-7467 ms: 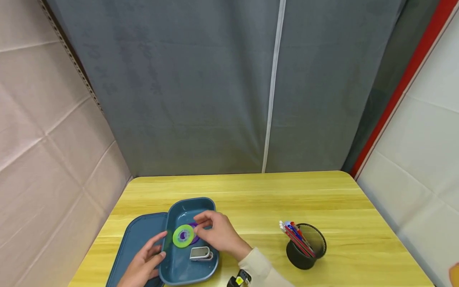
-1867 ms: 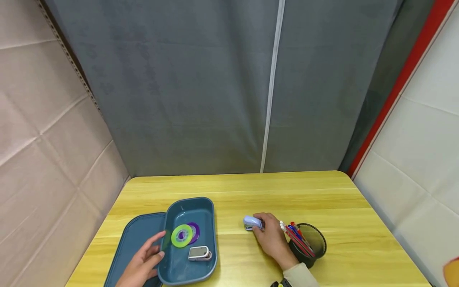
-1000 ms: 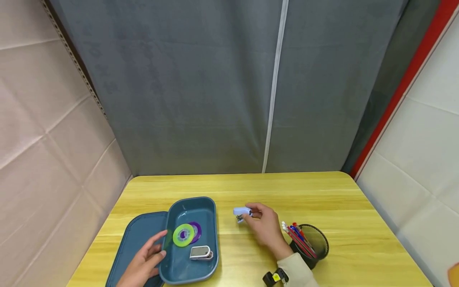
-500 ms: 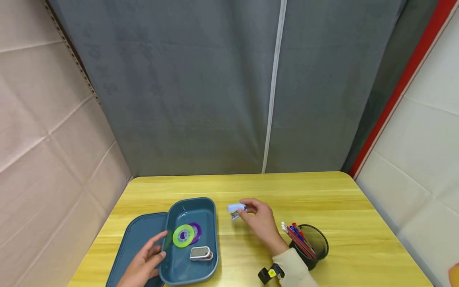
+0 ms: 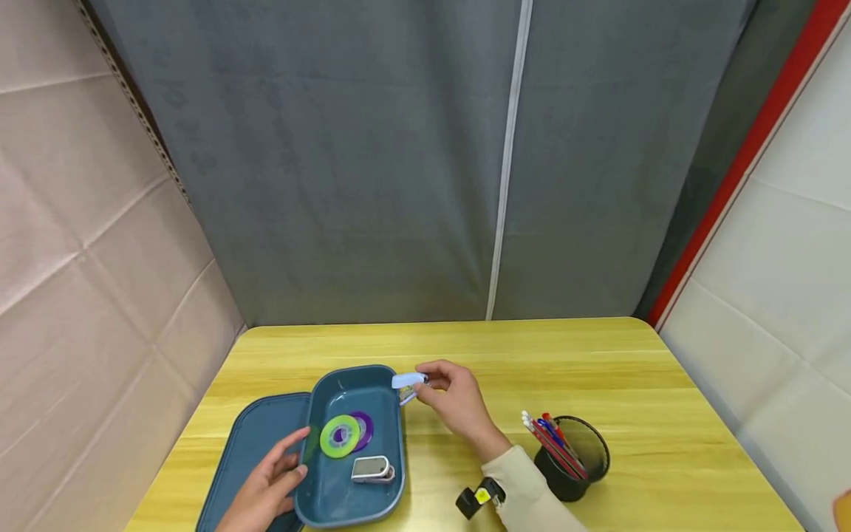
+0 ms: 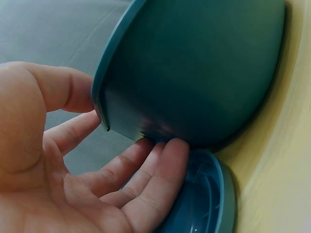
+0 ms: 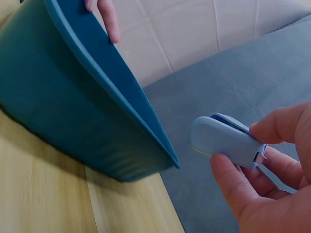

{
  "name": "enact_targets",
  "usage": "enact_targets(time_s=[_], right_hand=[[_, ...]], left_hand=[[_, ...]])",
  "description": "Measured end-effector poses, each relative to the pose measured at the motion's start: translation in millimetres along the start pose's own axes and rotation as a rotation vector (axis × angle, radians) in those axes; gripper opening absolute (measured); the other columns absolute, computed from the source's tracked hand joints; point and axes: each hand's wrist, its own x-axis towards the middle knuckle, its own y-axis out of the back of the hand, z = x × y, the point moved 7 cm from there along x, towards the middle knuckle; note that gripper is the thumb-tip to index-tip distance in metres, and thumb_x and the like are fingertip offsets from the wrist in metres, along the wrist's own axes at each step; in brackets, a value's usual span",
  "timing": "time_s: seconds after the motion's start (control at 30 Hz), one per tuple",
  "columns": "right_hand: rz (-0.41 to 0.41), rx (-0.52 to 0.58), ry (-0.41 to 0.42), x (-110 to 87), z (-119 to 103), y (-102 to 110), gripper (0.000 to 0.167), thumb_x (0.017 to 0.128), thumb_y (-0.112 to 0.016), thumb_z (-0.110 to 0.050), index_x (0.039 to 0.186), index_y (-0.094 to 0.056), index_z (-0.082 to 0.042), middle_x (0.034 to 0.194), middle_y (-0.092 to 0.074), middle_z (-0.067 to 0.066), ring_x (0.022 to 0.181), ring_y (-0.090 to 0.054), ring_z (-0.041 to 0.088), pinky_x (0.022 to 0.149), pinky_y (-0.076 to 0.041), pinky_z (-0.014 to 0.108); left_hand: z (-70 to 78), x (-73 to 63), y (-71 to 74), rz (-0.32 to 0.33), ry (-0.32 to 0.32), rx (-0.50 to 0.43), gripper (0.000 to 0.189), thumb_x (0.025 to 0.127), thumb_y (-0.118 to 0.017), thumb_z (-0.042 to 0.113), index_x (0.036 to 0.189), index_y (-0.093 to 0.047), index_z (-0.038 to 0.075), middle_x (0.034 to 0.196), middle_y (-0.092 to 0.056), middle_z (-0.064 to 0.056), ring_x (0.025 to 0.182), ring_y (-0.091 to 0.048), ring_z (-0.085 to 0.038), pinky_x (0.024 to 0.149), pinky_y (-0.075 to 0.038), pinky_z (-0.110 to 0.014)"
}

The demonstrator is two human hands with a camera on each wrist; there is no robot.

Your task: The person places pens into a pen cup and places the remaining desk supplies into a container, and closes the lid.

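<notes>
My right hand (image 5: 459, 403) pinches a small light-blue stapler (image 7: 228, 138) between thumb and fingers. The stapler is raised at the right rim of the blue box (image 5: 346, 499), overlapping that rim in the head view. My left hand (image 5: 262, 488) holds the box's left rim; the left wrist view shows thumb and index finger at the rim and other fingers (image 6: 163, 187) against the outer wall. Inside the box, a green tape roll (image 5: 330, 440) partly covers a purple one (image 5: 368, 428). A silver object with a grey top (image 5: 372, 468) lies in front of them.
A blue lid (image 5: 242, 451) lies on the table left of the box, partly under my left hand. On the right stands a black mesh pen cup (image 5: 561, 484) with several pens and pencils (image 5: 555, 440). A grey curtain (image 5: 366, 185) hangs behind the wooden table (image 5: 505, 355).
My right hand was over the tape rolls, then took hold of the stapler near the pen cup. It has carried the stapler left to the box's rim. My left hand has stayed at the box.
</notes>
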Motion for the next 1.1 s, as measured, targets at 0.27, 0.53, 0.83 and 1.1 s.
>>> enact_targets(time_s=[0.27,0.53,0.83,1.1], right_hand=[[-0.035,-0.010,-0.040,5.3,2,-22,0.028,0.093,-0.079,-0.010,0.119,-0.075,-0.001,0.108,-0.075,0.013,0.092,-0.071,0.019,0.082,-0.065,0.030],[-0.021,-0.110,-0.061,12.4,10,-34,0.023,0.093,-0.081,-0.012,0.115,-0.077,-0.005,0.104,-0.074,0.008,0.089,-0.069,0.017,0.077,-0.064,0.027],[-0.021,-0.218,-0.055,20.7,15,-42,0.027,0.093,-0.083,-0.018,0.118,-0.077,-0.009,0.103,-0.074,0.004,0.092,-0.068,0.017,0.077,-0.065,0.029],[-0.002,-0.249,-0.032,21.8,10,-47,0.028,0.090,-0.085,-0.016,0.115,-0.078,-0.004,0.100,-0.076,0.005,0.087,-0.069,0.015,0.076,-0.064,0.028]], left_hand=[[-0.1,1.4,-0.2,0.002,0.002,0.012,0.063,0.106,-0.063,0.026,0.164,-0.039,0.025,0.163,-0.038,-0.035,0.145,-0.043,-0.057,0.087,-0.062,-0.061],[0.2,0.9,-0.7,-0.002,0.000,0.000,0.063,0.105,-0.063,0.025,0.164,-0.039,0.023,0.161,-0.040,-0.035,0.143,-0.047,-0.055,0.087,-0.062,-0.061],[1.5,0.8,-0.7,0.007,0.004,0.013,0.063,0.105,-0.063,0.025,0.163,-0.039,0.025,0.162,-0.039,-0.035,0.145,-0.043,-0.057,0.088,-0.061,-0.062],[-0.4,0.5,-0.8,-0.017,-0.010,0.001,0.065,0.106,-0.062,0.026,0.165,-0.035,0.021,0.162,-0.037,-0.037,0.143,-0.046,-0.057,0.088,-0.062,-0.062]])
